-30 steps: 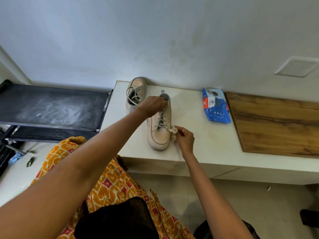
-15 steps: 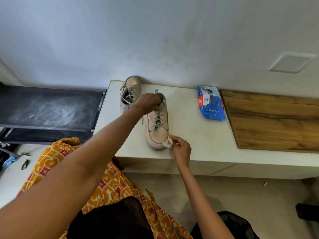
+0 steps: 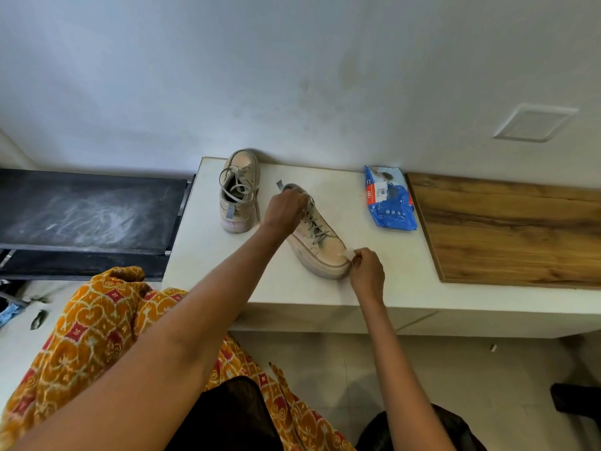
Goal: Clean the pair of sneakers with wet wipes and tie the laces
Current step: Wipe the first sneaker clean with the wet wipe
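Near sneaker [image 3: 320,244] sits on the white bench [image 3: 383,275], between the two hands. Left hand [image 3: 284,211] is closed over the heel collar at the far end of the shoe. Right hand [image 3: 366,271] is at the toe, fingers pinched around a small white wipe [image 3: 348,253] pressed against the toe cap at its right side.

Long axis of this sneaker runs diagonally: heel far and left, toe near and right, pointing toward the bench's front edge. Grey laces [image 3: 313,222] run down the tongue, untied.

Second sneaker [image 3: 239,193] stands just left of the left hand, near the wall, apart from the first; its heel faces the viewer, toe toward the wall, laces loose.

Blue wipes packet [image 3: 388,200] lies flat on the bench, well right of the shoes, beside a wooden board [image 3: 507,236].

Change versus half a second ago: the near sneaker has swung, toe further to the right; the wipe stays at the toe.
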A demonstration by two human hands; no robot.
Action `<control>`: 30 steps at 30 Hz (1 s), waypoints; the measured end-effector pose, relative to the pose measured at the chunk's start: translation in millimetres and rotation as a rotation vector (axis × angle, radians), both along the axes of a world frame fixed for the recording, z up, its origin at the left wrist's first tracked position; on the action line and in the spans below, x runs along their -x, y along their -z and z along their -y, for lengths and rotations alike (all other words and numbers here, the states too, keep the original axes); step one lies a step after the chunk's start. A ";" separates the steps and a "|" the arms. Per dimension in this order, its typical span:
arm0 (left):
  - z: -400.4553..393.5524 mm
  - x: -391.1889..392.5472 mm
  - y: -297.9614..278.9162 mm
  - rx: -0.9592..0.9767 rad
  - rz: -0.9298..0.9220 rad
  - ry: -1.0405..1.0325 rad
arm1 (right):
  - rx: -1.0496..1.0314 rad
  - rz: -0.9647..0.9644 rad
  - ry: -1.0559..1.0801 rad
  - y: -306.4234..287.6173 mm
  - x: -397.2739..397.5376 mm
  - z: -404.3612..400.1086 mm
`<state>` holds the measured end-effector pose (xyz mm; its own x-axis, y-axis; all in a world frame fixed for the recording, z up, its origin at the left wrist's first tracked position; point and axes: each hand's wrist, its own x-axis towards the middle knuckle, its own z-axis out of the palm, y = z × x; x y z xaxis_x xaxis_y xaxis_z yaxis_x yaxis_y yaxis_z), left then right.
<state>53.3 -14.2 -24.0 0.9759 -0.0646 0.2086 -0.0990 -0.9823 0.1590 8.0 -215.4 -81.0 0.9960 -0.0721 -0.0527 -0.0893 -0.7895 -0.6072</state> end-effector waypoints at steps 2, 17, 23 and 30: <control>1.4 2.5 0.4 0.000 0.010 -0.012 | -0.044 0.104 0.059 8.4 23.7 -1.5; 15.3 21.8 13.6 0.136 0.011 -0.221 | -0.070 0.340 0.380 14.5 12.1 -20.5; 13.1 25.4 16.8 0.171 0.039 -0.219 | -0.172 0.325 0.329 21.2 25.6 -19.8; -6.7 36.4 7.9 0.166 0.047 -0.073 | -0.284 0.279 0.287 14.6 0.2 -7.9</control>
